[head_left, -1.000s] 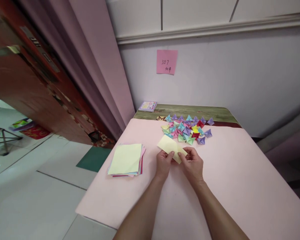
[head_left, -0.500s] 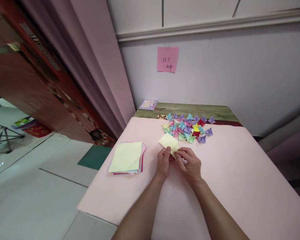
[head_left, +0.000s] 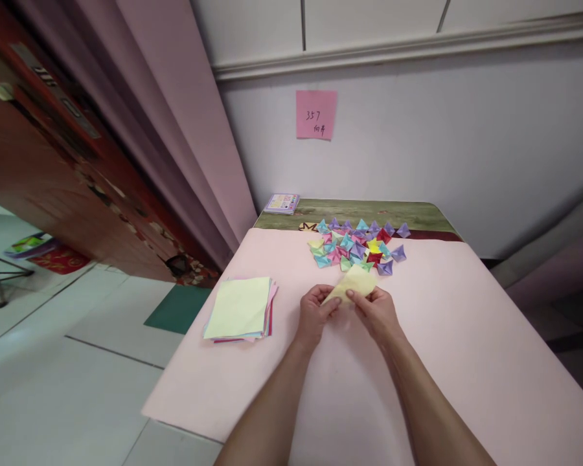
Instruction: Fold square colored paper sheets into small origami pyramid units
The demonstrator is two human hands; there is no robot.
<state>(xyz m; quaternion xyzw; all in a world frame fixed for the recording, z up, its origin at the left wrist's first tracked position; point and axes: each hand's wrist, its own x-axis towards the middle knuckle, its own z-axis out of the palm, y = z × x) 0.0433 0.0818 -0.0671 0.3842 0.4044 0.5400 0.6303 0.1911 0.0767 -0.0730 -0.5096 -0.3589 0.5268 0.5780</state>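
A folded sheet of pale yellow origami paper (head_left: 354,283) is held between both hands above the pink-covered table. My left hand (head_left: 315,314) pinches its left corner, thumb on top. On the near right edge, my right hand (head_left: 377,312) grips the paper with its thumb on top and the fingers beneath, partly hidden. Just beyond the paper lies a cluster of small folded paper boats (head_left: 357,244) in purple, blue, green, pink, red and yellow. To the left of my hands rests a stack of square paper sheets (head_left: 239,307) with a pale yellow one uppermost.
The pink table cover (head_left: 447,362) leaves a wood-patterned strip (head_left: 388,212) bare at the back. A small pile of printed cards (head_left: 282,203) sits in the far left corner. A pink note (head_left: 315,115) is stuck to the wall. Left of the table are a curtain and a red door (head_left: 72,168).
The paper has been turned and now slants up to the right. My right hand has shifted from the paper's lower corner to its near right edge. The view has swung slightly right.
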